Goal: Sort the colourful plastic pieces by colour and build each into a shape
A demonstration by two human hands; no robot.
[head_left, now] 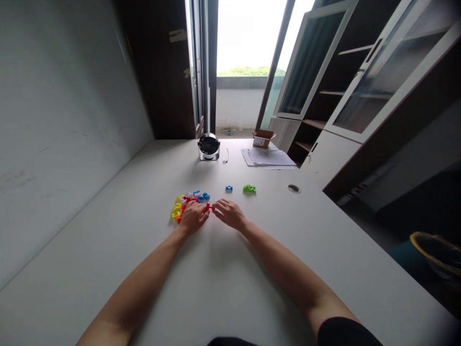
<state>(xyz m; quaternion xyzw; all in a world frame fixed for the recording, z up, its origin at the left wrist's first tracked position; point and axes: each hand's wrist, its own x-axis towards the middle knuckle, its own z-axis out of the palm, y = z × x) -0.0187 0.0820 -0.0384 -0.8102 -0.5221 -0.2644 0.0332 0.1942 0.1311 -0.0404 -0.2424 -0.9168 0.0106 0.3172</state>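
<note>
Pale grey wall (65, 120), bright open doorway (241, 101), glass-fronted dark wood cabinet (360, 81), daylight beyond.

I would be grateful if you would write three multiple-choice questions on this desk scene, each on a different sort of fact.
1. Where does the green plastic piece lie in the view, relative to the blue plastic piece?
A) Left of it
B) Right of it
C) On top of it

2. What colour is the small piece between the left hand and the right hand?
A) Yellow
B) Green
C) Red

3. What state is the cardboard box in?
A) Flaps open
B) Sealed shut
C) Crushed flat

Answers:
1. B, as the green piece sits apart, farther right.
2. C, as the piece shows red by the fingers.
3. A, as its flaps stand up, away from the box.
</note>
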